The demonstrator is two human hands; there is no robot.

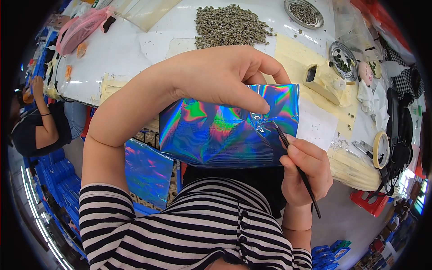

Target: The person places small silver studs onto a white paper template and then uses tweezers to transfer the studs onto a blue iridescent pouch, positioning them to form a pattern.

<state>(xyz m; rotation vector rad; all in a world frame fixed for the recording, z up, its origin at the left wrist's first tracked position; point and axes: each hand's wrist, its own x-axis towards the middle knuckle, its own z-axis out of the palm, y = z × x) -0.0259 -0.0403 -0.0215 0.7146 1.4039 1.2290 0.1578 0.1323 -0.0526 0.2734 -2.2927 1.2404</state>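
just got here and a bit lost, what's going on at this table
A person holds a shiny rainbow foil piece in the left grip, thumb on its face. The right grip holds a thin dark tool, its tip near that thumb; whether it touches the foil is unclear. Beyond, a pile of small pieces sits on the table.

I remotely counted two iridescent foils (211,139) (148,173), one handheld tool (307,183), one tape roll (375,152); toward the table's (135,51) far right corner, two metal dishes (315,23) (332,57).
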